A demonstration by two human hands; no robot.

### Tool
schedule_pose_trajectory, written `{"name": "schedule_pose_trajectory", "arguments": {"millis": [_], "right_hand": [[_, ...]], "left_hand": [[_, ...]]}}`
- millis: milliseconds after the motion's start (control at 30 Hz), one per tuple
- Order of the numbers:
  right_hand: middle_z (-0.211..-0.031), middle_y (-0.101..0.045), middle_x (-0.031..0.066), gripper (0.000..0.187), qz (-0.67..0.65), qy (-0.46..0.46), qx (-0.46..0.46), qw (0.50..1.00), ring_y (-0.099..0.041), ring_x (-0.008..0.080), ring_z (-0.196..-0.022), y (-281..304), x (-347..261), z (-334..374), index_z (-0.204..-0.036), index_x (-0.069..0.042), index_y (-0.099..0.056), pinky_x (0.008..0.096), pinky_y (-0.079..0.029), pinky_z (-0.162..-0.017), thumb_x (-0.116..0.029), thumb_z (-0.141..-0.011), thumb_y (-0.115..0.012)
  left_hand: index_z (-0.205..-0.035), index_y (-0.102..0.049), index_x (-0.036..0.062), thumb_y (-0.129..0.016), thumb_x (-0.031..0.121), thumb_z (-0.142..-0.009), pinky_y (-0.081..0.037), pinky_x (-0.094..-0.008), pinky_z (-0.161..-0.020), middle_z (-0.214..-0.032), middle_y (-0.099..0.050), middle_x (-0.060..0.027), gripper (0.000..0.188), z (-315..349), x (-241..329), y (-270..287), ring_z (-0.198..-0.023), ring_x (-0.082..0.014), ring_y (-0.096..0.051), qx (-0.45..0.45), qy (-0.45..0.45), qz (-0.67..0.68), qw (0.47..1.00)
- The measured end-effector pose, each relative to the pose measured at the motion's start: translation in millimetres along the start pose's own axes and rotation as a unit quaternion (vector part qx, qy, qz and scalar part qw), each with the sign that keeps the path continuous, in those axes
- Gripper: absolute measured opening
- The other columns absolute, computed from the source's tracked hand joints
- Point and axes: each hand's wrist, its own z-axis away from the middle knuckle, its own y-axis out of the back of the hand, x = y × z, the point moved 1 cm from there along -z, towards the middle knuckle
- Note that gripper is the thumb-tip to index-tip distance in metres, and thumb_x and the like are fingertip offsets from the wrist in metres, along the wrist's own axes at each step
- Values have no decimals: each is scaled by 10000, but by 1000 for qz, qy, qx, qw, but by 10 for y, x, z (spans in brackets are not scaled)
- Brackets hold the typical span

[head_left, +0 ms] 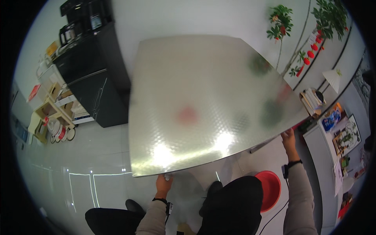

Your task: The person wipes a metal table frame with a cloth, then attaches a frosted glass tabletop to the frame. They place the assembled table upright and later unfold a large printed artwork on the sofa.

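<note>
A large table with a shiny, dimpled metal top fills the middle of the head view. Its near edge curves toward me. At the near left part of that edge, my left hand is closed on the rim, with its fingers partly hidden beneath the top. My right hand grips the rim close to the right corner, its fingertips also out of sight. Each wrist wears a dark band with a small device. A stretch of a table leg shows below the top.
A red basin stands on the floor beside my right leg. At the left are a black cabinet and a wooden shelf rack. A white counter with books and pictures lines the right, below a leafy plant. A cable trails nearby.
</note>
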Motion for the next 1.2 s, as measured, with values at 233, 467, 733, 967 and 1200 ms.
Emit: {"name": "schedule_pose_trajectory", "arguments": {"millis": [233, 467, 733, 967, 1200], "right_hand": [[-1034, -719, 117, 174, 113, 157, 71, 978, -698, 194, -946, 500, -1586, 1060, -1115, -21, -709, 318, -543, -831, -79, -959, -658], [-1115, -726, 151, 269, 219, 495, -121, 832, -696, 356, -1030, -8, -3537, 1561, -1118, -63, -717, 397, -567, -871, -127, -859, -752], [-1110, -738, 130, 280, 226, 552, -295, 746, -708, 334, -1028, -763, -4288, 1269, -1134, -63, -707, 411, -570, -874, -236, -916, -685], [-1140, -720, 224, 376, 325, 533, -334, 706, -720, 386, -994, -1066, -4416, 1108, -1163, 26, -680, 443, -580, -816, -257, -915, -673], [-1231, -669, 295, 446, 374, 476, -344, 718, -672, 471, -1094, -1018, -4377, 1241, -1239, 90, -631, 503, -548, -904, -257, -962, -596]], "left_hand": [[-1245, -688, 36, -767, 458, -838, -538, -470, -958, -1186, -710, -211, 591, -377, -402, 441, -1130, -379, -664, -183, 4, -142, 973], [-1074, -778, 64, -601, 474, -953, -515, -483, -988, -1181, -726, -166, 463, -1324, 169, 1793, -1130, -404, -646, -186, -170, -291, 923], [-1033, -771, -8, -721, 375, -883, -593, -377, -763, -997, -758, -151, 415, -1505, 1700, 3893, -859, -291, -726, -277, 38, -383, 880], [-1054, -768, 32, -701, 310, -936, -565, -357, -793, -957, -765, -127, 309, -1721, 1600, 3611, -844, -234, -720, -371, -111, -152, 909], [-911, -706, 28, -687, 346, -936, -542, -416, -763, -840, -723, -142, 319, -1094, 1444, 3626, -825, -331, -695, -433, -104, -55, 893]]}}
